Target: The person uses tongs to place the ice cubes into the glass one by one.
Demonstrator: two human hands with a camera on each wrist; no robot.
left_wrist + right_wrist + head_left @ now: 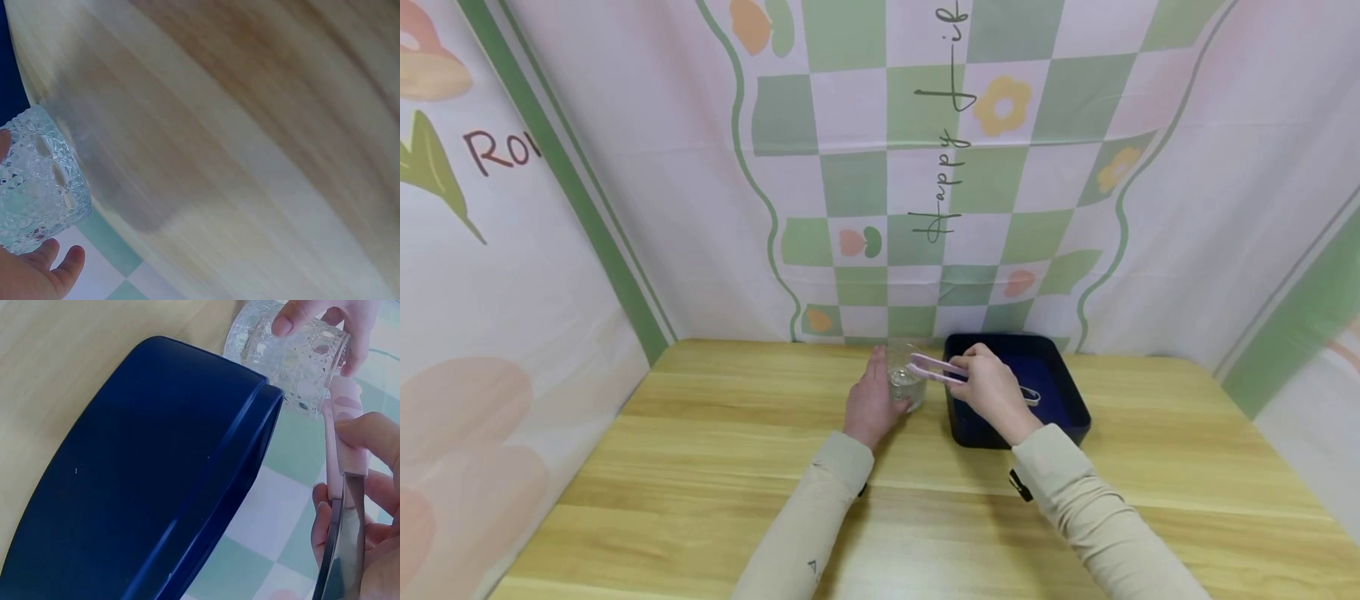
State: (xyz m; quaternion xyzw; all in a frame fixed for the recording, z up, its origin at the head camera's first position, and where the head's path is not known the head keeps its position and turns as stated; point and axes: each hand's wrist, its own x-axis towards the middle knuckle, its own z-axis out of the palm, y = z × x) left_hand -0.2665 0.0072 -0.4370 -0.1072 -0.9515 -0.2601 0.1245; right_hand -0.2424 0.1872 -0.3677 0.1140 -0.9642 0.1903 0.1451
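A clear textured glass (907, 388) stands on the table just left of the dark blue tray. My left hand (872, 404) holds it, with the thumb on the near side and fingers round the far side, as the right wrist view also shows. My right hand (992, 387) pinches a pair of tongs with pink (348, 450) and bare metal (345, 540) parts. The pink end of the tongs (936, 367) is at the glass's rim; whether it touches is unclear. Their metal end sticks out behind the hand, above the tray. Pale oval spots show through the glass (37, 181) in the left wrist view.
The dark blue square tray (1078, 412) sits right of the glass, under my right hand. Behind the wooden table (730, 467) hangs a printed curtain (857, 187) with green checks, close to the table's back edge.
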